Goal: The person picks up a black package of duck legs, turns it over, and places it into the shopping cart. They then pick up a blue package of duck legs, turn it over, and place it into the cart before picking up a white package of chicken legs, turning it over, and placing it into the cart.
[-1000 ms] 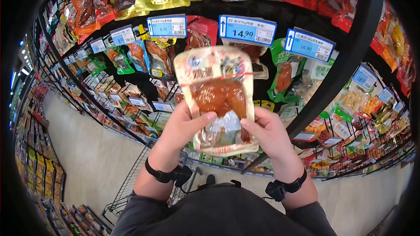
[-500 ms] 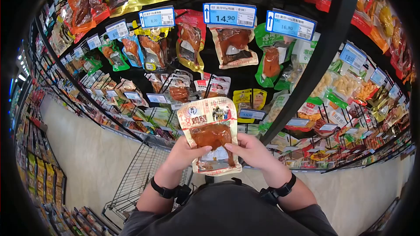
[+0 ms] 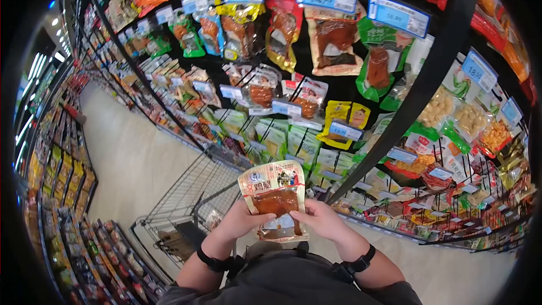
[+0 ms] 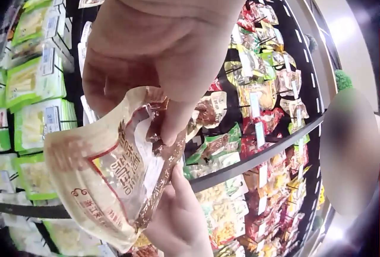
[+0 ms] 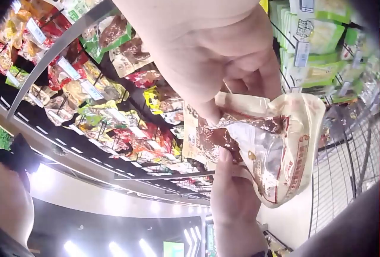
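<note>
A cream-bordered vacuum pack with a brown chicken leg (image 3: 276, 202) showing through its clear window is held low in front of the body, its printed top edge tilted away. My left hand (image 3: 241, 221) grips its left side, thumb across the front and other fingers behind. On the opposite edge, my right hand (image 3: 323, 221) pinches it the same way, thumb near the lower window. Both wrist views show the pack between the two hands, its surface creased and shiny. A similar cream pack (image 3: 334, 39) hangs on the rack ahead.
Racks of hanging snack packs with blue-and-white price tags (image 3: 398, 16) fill the front and right. A black post (image 3: 426, 85) slants down at the right. The wire shopping cart (image 3: 169, 210) stands at the left, beside the aisle floor (image 3: 124, 141).
Both hands have lowered the chicken leg pack from in front of the rack toward the body, keeping hold of it. The head view has turned, so the cart and left aisle show more.
</note>
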Demonstrator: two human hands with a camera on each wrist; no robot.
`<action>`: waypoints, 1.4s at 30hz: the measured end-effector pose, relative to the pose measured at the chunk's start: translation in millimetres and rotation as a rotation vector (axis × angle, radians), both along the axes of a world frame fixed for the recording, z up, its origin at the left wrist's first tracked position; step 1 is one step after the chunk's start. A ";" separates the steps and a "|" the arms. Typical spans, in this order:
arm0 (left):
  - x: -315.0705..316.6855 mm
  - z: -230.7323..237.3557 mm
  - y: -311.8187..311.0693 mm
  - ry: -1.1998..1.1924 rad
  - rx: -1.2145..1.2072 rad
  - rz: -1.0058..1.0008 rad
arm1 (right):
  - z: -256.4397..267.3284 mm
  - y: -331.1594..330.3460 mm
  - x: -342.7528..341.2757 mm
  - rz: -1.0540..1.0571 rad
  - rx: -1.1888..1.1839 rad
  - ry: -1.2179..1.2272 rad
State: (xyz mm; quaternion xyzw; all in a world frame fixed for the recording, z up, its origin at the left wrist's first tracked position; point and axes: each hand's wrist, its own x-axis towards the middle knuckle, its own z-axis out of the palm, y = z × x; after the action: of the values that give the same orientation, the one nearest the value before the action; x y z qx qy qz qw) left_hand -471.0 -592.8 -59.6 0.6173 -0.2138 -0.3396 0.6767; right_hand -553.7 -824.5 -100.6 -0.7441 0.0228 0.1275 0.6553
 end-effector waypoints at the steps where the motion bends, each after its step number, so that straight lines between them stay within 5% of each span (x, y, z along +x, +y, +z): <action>1: -4.4 -0.5 3.6 -0.014 -0.001 0.038 | -5.9 2.9 -0.8 0.024 -0.101 0.009; 2: -8.6 0.2 7.6 -0.006 -0.007 0.062 | -7.4 8.6 -3.2 0.049 -0.107 0.016; 4: -13.8 3.4 16.4 -0.043 0.097 0.104 | -7.5 22.3 -3.8 -0.014 0.244 -0.036; 7: -18.8 1.2 30.1 -0.058 0.122 0.128 | -8.0 35.6 -2.0 -0.002 0.313 0.013; 16: -25.0 -14.3 132.2 -0.032 0.071 0.115 | -7.0 120.4 14.8 0.149 0.182 0.199; 19: -41.7 -13.6 185.0 -0.042 0.069 0.241 | -4.2 171.3 26.5 0.240 0.340 0.206; 25: -74.6 -24.1 290.4 0.079 0.077 0.461 | -0.4 277.1 44.2 0.471 0.274 0.291; 35: -118.7 -74.4 415.8 0.147 -0.074 0.886 | -28.1 426.3 49.6 0.558 0.280 0.485; 39: -135.5 -101.2 461.9 0.055 0.248 0.890 | -43.8 463.7 54.0 0.600 0.180 0.526; 42: -141.2 -104.8 481.0 0.102 0.117 0.946 | -45.9 483.1 54.9 0.651 0.123 0.525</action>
State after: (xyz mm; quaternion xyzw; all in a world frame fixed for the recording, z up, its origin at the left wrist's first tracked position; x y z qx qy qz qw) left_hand -612.2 -111.8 -164.4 0.6665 0.1436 -0.0357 0.7307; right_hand -498.8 -341.4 -146.5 -0.6144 -0.0549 0.5142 0.5959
